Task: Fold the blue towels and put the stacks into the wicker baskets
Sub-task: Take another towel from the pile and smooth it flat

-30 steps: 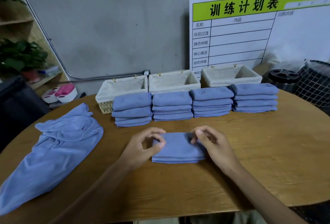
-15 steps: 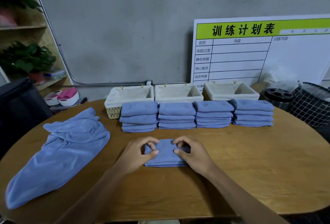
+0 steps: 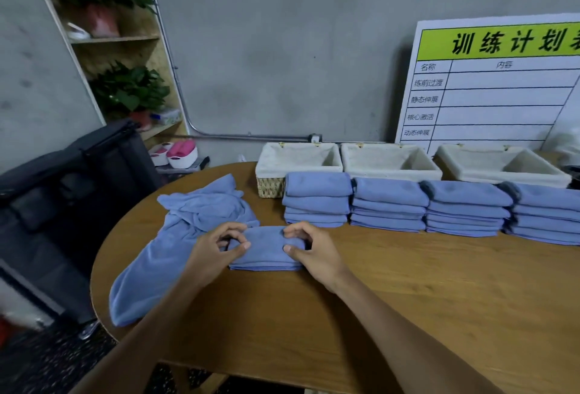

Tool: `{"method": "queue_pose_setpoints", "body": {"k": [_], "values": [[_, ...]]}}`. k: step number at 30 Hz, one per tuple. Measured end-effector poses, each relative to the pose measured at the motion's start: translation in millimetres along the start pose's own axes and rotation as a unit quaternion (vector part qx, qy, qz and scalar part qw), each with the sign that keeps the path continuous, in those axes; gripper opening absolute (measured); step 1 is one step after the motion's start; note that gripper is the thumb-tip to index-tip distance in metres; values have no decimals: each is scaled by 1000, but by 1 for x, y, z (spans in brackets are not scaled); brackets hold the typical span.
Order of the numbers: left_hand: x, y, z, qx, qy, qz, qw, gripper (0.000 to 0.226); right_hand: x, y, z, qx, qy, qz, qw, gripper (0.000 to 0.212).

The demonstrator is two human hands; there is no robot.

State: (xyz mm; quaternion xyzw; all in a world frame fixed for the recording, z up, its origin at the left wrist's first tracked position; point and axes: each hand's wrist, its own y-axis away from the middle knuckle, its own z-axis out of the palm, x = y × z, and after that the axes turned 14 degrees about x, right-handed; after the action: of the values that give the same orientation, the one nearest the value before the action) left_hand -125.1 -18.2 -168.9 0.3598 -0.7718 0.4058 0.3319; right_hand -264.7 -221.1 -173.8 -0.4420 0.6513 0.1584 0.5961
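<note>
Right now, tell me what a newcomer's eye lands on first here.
Four neat stacks of folded blue towels line the far side of the wooden table, before three lined wicker baskets. In front, the left hand and right hand pinch a folded towel. An unfolded heap lies to the left.

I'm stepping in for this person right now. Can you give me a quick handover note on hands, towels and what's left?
Left hand and right hand each pinch an end of the folded towel on the table.
Done: four folded stacks stand before three empty wicker baskets.
Left: place this towel, fold the loose towel pile, put the stacks into the baskets.
</note>
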Motion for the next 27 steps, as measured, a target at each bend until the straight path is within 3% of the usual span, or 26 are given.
{"method": "queue_pose_setpoints", "body": {"k": [6, 10, 13, 18, 27], "values": [[-22, -22, -23, 10, -21, 10, 1000, 25, 4, -23, 37, -3, 26, -31, 999, 28], [-31, -40, -28, 20, -40, 29, 999, 24, 6, -35, 56, 84, 123, -76, 986, 27], [-34, -52, -24, 24, -39, 38, 998, 26, 11, -40, 60, 142, 182, -63, 971, 28], [-34, -72, -11, 32, -52, 58, 996, 27, 17, -51, 55, 139, 118, -26, 983, 35], [-42, -97, 6, 42, -52, 84, 994, 27, 12, -60, 50, 146, 189, -48, 970, 51]]}}
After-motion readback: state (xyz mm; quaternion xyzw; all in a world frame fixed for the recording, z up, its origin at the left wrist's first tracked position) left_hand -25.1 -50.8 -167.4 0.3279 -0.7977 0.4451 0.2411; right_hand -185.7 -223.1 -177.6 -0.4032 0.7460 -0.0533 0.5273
